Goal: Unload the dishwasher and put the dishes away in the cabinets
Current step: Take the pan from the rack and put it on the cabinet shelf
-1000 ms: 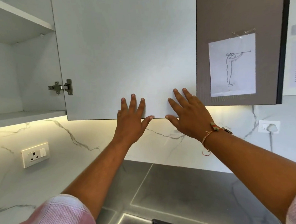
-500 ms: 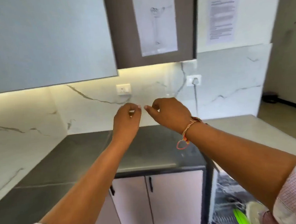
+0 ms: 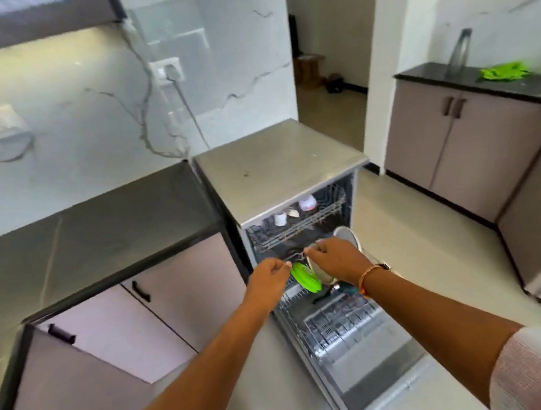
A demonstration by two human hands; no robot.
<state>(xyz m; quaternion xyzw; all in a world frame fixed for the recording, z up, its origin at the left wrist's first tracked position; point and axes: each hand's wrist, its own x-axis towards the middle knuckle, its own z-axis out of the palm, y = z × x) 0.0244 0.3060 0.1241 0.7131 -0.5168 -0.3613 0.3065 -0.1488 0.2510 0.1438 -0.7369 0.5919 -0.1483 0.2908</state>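
Field note: a second back both hands lay flat on a cabinet door, since out of view. My view had swung down to the open dishwasher (image 3: 286, 159). Right hand (image 3: 334, 259) was over the lower rack (image 3: 341, 321), fingers curled on the rim of a pale dish (image 3: 320, 276) beside the green plate (image 3: 304, 277), grasping it by my read. Left hand (image 3: 269, 277) had its fingers curled at the rack's front wire; whether they held it I could not tell. Cups (image 3: 279, 218) were still above, so I judged the next load begun

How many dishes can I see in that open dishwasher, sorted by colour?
Green: 1, the green plate.
White or pale: 5, three upper-rack cups, a white plate, a pale dish held by the right hand.
Total: 6, though the view is blurred.
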